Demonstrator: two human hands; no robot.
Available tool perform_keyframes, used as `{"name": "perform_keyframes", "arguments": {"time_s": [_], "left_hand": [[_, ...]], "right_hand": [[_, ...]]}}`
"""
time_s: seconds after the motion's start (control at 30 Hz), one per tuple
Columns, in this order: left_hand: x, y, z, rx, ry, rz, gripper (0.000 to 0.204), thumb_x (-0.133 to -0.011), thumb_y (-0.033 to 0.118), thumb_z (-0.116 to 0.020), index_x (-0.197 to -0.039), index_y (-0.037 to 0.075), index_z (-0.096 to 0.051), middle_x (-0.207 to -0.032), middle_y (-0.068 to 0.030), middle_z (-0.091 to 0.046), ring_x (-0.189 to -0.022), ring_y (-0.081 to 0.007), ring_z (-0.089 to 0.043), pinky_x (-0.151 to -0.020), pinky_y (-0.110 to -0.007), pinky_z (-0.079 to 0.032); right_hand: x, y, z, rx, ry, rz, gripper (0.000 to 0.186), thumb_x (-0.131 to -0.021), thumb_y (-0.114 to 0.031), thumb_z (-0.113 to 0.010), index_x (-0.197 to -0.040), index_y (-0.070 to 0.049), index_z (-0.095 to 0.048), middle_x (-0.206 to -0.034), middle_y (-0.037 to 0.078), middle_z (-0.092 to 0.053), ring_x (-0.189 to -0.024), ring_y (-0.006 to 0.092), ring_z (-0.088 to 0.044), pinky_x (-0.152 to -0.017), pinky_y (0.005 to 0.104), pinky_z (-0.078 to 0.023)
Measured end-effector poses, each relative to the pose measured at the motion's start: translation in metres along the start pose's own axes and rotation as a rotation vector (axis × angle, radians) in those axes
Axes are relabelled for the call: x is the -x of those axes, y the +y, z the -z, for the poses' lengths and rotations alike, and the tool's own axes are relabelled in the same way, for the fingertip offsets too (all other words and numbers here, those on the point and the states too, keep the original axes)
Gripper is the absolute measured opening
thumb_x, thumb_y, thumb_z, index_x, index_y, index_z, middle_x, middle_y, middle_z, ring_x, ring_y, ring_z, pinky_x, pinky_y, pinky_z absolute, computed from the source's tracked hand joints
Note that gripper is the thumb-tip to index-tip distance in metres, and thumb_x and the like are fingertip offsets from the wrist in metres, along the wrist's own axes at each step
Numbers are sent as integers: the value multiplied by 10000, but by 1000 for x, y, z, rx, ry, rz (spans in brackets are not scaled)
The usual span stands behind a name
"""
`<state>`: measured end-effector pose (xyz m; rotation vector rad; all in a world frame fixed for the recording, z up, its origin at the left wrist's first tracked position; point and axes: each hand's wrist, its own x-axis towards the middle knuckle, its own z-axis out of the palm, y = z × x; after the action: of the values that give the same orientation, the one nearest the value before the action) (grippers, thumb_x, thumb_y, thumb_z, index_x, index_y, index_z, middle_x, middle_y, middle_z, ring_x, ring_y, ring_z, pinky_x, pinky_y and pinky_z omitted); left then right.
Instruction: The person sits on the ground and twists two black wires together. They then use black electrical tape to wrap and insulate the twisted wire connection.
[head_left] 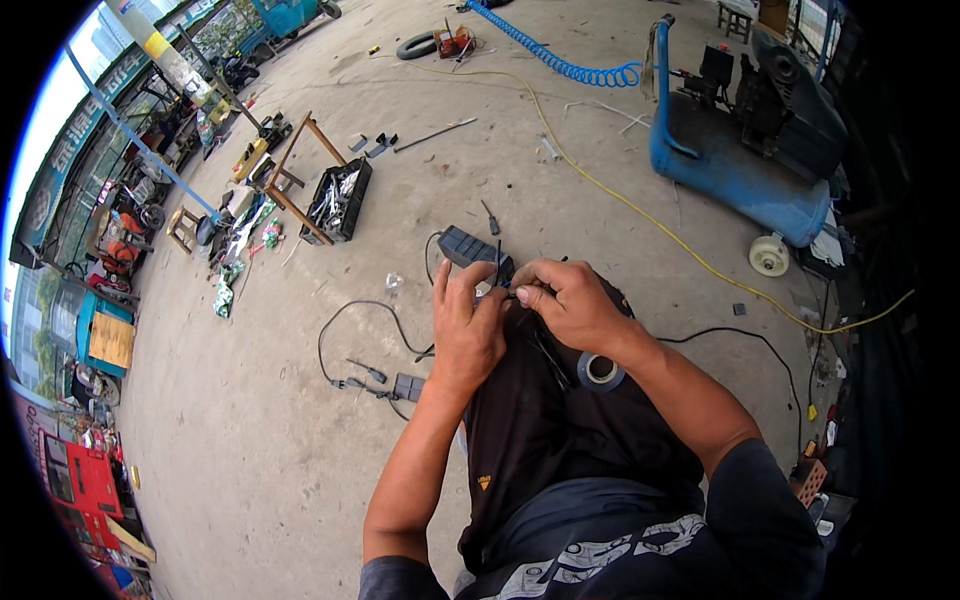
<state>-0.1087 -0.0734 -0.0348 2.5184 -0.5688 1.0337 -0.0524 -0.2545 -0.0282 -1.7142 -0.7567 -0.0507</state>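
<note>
Above my lap my two hands meet, fingertips close together, at a thin dark wire [499, 254] with a small blue spot beside it. My left hand [468, 330] pinches with thumb and forefinger while another finger stands raised. My right hand [578, 305] is closed, its thumb and forefinger pressed at the same place. The exact ends between the fingers are too small to make out. Just beyond them a ribbed black charger-like box [466, 246] lies on the ground with a cable attached. A roll of dark tape [600, 371] rests on my thigh beneath the right forearm.
Left of my legs lie a smaller black adapter [409, 387] and a looped cable [322, 340]. A screwdriver [491, 218] is farther ahead. A black tool crate [338, 202] stands front left. A blue air compressor [735, 165] is at right, near a yellow hose [640, 214].
</note>
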Motion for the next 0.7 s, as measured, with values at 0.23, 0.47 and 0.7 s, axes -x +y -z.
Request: {"name": "perform_keyframes", "arguments": {"time_s": [0.23,0.47,0.7], "left_hand": [[-3,-2,3,-3,58,-36,200,-746,-2,-736,-941,13,-695,-1173,-113,-610,-1097,-299,-619,-1119,-585,-385],[-2,-2,2,12,76,14,243,-681,-25,-761,-912,11,-696,-1126,-129,-618,-1083,-300,-621,-1091,-578,-422],[0,2,6,105,57,33,268,-659,28,-829,-891,9,-697,-1115,-162,-619,-1095,-325,-618,-1068,-584,-447]], "right_hand": [[-3,-5,-1,-13,-31,-29,133,-935,-76,-662,-1006,35,-685,-874,204,-735,-812,329,-746,-732,395,-570],[3,-2,9,-59,82,-26,170,-935,-58,-675,-1069,45,-682,-911,174,-738,-808,252,-732,-721,353,-565],[43,-8,78,213,-74,-131,203,-880,-117,-768,-1018,17,-703,-899,133,-692,-760,228,-671,-710,344,-553]]}}
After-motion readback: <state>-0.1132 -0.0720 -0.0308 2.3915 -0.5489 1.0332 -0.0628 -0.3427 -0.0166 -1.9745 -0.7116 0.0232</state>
